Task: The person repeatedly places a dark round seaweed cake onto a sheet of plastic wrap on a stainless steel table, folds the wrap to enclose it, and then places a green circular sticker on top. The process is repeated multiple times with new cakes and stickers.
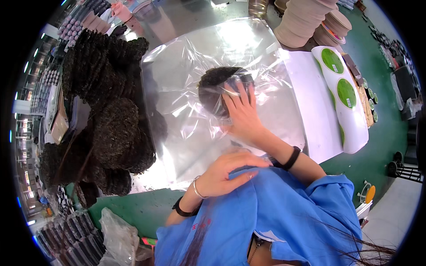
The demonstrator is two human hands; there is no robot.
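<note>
A dark round cake of what looks like dried seaweed (pixel 213 93) lies in the middle of the table, with crinkled clear plastic film (pixel 186 113) about it. On the cake's right side rests my right hand (pixel 241 111), palm down with its fingers spread. Whether these fingers are over or under the film is hard to tell. Close to my body, at the near edge of the film, is my left hand (pixel 229 171), its fingers stretched out and its thumb apart. Its palm side is hidden, so any hold on the film cannot be seen.
Tall stacks of dark seaweed cakes (pixel 109 126) crowd the left side. At the right lies a white strip with round green labels (pixel 336 86). Pale round discs (pixel 299 23) are stacked at the far right. A pink container (pixel 120 12) stands far left; bagged dark goods (pixel 66 236) lie lower left.
</note>
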